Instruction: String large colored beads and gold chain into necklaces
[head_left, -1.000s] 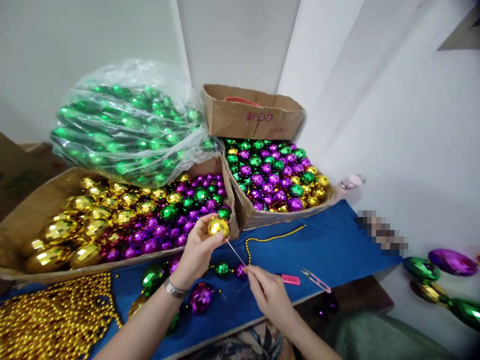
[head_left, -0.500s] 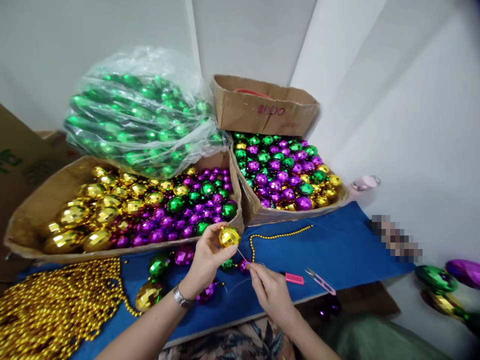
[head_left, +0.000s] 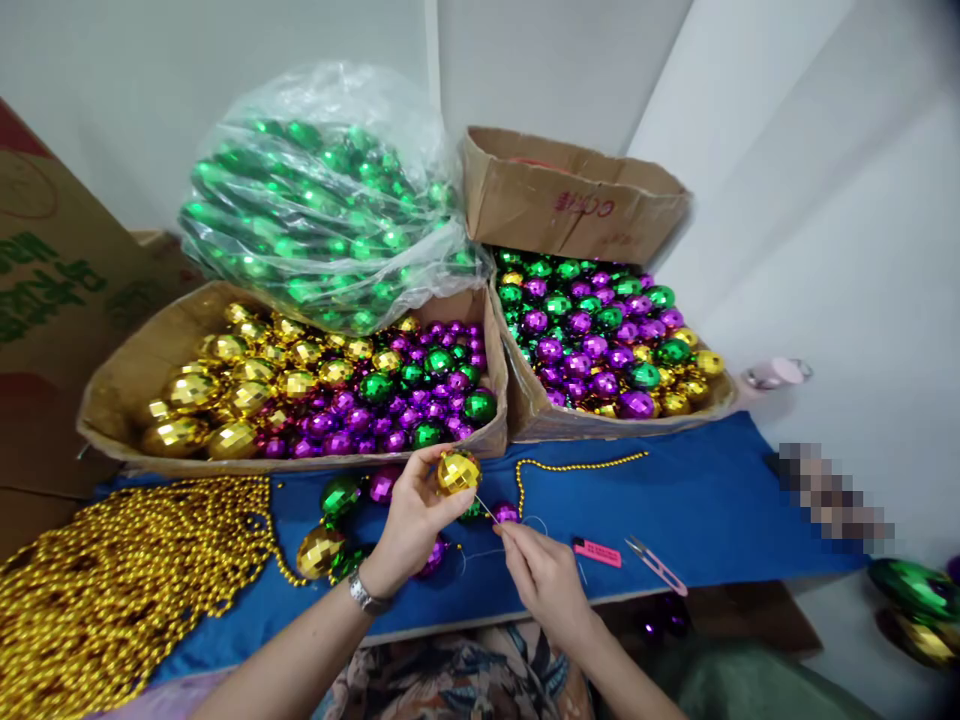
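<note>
My left hand (head_left: pixel 411 520) holds a gold faceted ball (head_left: pixel 458 472) between thumb and fingers, just above the blue cloth (head_left: pixel 675 500). My right hand (head_left: pixel 541 572) pinches a thin needle (head_left: pixel 486 508) whose tip runs up into the gold ball. A fine thread (head_left: pixel 480 553) trails from it over the cloth. Strung green, purple and gold balls (head_left: pixel 341 495) lie on the cloth under my left hand. A short strand of small gold beads (head_left: pixel 577 465) lies just beyond my right hand.
Two cardboard boxes (head_left: pixel 120 400) (head_left: pixel 540 420) full of gold, purple and green balls stand behind the cloth, with a plastic bag of green balls (head_left: pixel 322 210) on top. A heap of gold bead strings (head_left: pixel 112 580) lies left. Thread snips (head_left: pixel 656 562) and a pink item (head_left: pixel 598 551) lie right.
The needle has gone deeper into the gold ball, and my right hand has closed in on my left. The view has turned left, so everything sits further right in the picture.
</note>
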